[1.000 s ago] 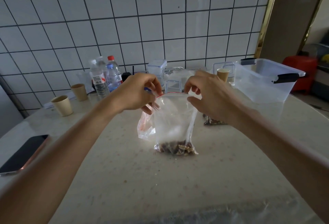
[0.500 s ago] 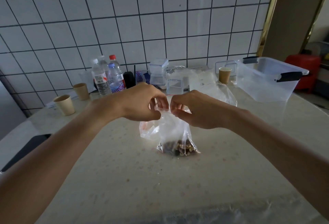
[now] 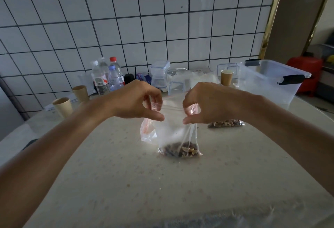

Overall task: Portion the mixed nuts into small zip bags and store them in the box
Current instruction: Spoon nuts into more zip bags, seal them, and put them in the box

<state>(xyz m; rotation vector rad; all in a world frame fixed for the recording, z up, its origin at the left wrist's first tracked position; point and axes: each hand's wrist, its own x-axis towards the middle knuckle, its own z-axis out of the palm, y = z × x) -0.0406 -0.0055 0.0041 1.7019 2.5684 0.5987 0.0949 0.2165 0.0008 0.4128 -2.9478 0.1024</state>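
Observation:
A clear zip bag [image 3: 173,128] stands upright on the table's middle, with mixed nuts [image 3: 180,150] settled at its bottom. My left hand [image 3: 137,101] pinches the bag's top at the left. My right hand [image 3: 204,103] pinches the top at the right, a short gap from the left. A second small bag of nuts [image 3: 226,123] lies flat just right of my right hand. The clear plastic box [image 3: 271,81] with black latches stands open at the far right.
Water bottles [image 3: 106,75], a small clear container [image 3: 160,74], loose empty bags [image 3: 178,84] and paper cups [image 3: 63,104] [image 3: 226,77] line the tiled back wall. A dark phone lies at the left edge. More clear plastic lies at the near edge.
My hands were together at the middle of the bag's top half a second ago; they have now slid apart along it. The bag's top stands taller and flatter.

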